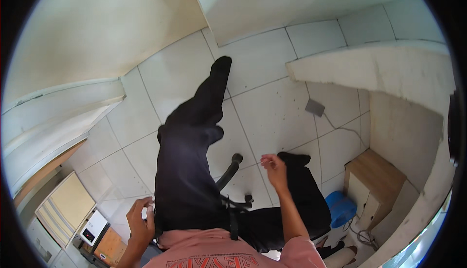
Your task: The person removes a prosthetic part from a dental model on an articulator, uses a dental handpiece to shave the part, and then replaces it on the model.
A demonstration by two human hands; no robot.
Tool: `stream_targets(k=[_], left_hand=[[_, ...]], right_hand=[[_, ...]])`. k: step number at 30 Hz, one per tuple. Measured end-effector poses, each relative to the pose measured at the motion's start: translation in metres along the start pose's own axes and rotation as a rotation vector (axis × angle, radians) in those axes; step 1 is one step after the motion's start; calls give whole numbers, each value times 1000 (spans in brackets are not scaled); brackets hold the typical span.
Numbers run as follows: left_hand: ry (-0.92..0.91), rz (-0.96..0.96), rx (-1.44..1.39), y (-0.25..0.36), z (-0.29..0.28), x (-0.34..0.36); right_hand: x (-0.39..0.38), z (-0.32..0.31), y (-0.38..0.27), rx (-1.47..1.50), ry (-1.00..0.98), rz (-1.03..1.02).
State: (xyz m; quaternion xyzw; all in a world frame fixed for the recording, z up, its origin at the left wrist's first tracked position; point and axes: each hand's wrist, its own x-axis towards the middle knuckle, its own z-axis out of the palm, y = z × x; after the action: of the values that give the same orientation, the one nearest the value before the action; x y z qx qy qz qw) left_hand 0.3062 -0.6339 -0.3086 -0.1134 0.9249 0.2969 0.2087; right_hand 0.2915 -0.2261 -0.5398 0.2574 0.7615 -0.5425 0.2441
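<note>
My left hand [140,221] is closed around a small white object [145,213] beside my left hip; its exact shape is hidden by the fingers. My right hand [275,170] hangs over my right leg with loosely curved fingers slightly apart and nothing visible in them. My legs, in black trousers [187,170], are spread, the left stretched forward across the white tiled floor [258,102]. Beneath me shows the black wheeled base [228,174] of a chair.
Walls [107,29] rise ahead and left. At right are a ledge [360,61], a grey pad with cable [314,107], a wooden cabinet [374,170] and a blue bin [340,204]. At lower left are a white device [93,227] and a striped board [63,207].
</note>
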Motion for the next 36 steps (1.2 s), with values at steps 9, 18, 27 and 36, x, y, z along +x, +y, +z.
stream_targets(k=[9,18,27,36], left_hand=[[-25,-218,-62,24,5,29],[22,-40,-57,61,2,89],[258,76,-207,106,-2,132],[201,123,-337,120,0,150]], right_hand=[[40,36,22,-292,-117,22],[13,30,-84,-310,-90,-177],[-40,-23,-168,75,62,-244],[-68,-40,-151,101,-85,-230]])
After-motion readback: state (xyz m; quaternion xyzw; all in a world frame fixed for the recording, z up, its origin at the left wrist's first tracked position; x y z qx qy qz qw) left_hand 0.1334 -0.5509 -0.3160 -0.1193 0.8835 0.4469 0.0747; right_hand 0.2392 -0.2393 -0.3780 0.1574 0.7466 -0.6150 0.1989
